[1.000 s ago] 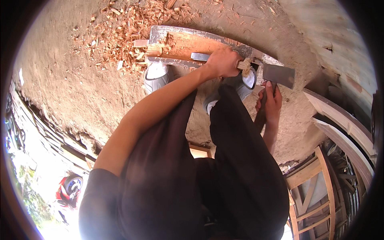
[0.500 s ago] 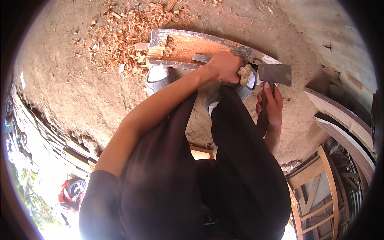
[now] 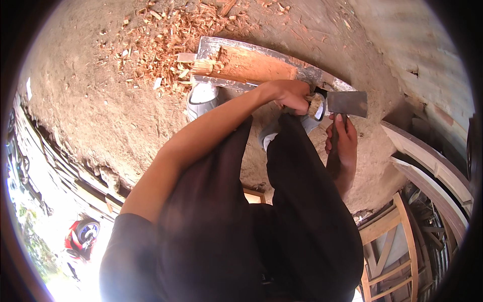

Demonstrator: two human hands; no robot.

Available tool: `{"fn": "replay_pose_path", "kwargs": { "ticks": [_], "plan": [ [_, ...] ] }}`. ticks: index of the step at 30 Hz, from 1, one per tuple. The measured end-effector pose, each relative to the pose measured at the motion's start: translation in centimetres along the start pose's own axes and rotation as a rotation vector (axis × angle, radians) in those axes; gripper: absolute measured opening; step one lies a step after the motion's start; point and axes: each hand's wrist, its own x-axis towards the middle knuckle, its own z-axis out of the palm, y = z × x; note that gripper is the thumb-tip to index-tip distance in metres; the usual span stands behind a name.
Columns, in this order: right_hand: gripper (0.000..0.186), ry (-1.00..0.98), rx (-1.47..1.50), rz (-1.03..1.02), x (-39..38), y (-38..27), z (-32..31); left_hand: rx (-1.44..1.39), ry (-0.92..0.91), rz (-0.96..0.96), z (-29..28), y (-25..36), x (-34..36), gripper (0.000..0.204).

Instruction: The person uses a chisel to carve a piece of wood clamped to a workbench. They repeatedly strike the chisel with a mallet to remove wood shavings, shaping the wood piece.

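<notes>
Left hand (image 3: 293, 94) grips chisel (image 3: 315, 104); hollowed timber (image 3: 259, 65) just beyond; right hand (image 3: 344, 138) grips hatchet (image 3: 348, 103)

Harsh daylight floods in from your lower left, washing out the area around the red motorcycle (image 3: 80, 236) and spreading haze over your dark sleeve (image 3: 130, 241) and trousers (image 3: 206, 216). The ground (image 3: 95, 121) and hollowed board (image 3: 251, 65) look bright to you; shadow pools beside the curved boards (image 3: 435, 163) at right. Your fisheye rim falls to black.

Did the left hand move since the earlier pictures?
Yes. Judged against the wood, the left hand has shifted down the picture, toward the wood's near edge.
</notes>
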Motion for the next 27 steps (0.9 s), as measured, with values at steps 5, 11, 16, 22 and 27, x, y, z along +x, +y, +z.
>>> {"fn": "replay_pose_path", "kwargs": {
  "ticks": [5, 11, 16, 22, 27],
  "plan": [
    [0.04, 0.018, -0.022, -0.041, 0.2, -1.1, -0.2, -0.06, 0.128, 0.065, -0.7, -0.5, 0.6, 0.037],
    [0.04, -0.007, -0.039, -0.043, 0.3, -1.0, -0.2, 0.113, 0.576, 0.127, 1.0, -0.4, -0.2, 0.04],
    [0.04, -0.02, -0.021, -0.038, 0.4, -0.7, 0.4, 0.21, 0.686, 0.05, 1.9, 0.5, -0.7, 0.034],
    [0.04, 0.02, -0.007, -0.097, 0.2, -2.6, 0.2, 0.029, 0.602, -0.107, -0.4, 1.1, -0.6, 0.042],
    [0.039, 0.027, 0.008, -0.123, -0.3, -4.3, 0.8, 0.006, 0.558, -0.131, 0.2, 0.5, 0.5, 0.045]
  ]
}}
